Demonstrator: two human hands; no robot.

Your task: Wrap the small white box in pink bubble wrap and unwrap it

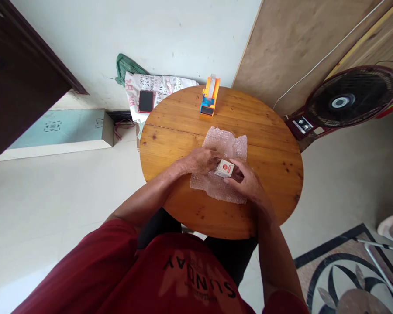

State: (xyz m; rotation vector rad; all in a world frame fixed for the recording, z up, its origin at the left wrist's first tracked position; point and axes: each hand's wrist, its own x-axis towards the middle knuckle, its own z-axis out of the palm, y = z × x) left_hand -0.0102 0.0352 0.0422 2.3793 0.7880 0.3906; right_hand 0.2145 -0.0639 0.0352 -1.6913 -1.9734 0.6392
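A small white box (224, 168) with a red mark on top sits on a sheet of bubble wrap (224, 144) spread on the round wooden table (170, 144). My left hand (198, 160) has its fingers curled against the box's left side. My right hand (247, 181) grips the box from the right and from below. Both hands rest over the bubble wrap near the table's middle.
An orange and blue tape dispenser (209, 98) stands at the table's far edge. A dark phone (146, 101) lies on a printed sack on the floor beyond the table. A fan (349, 98) stands to the right, a patterned rug (343, 279) at lower right.
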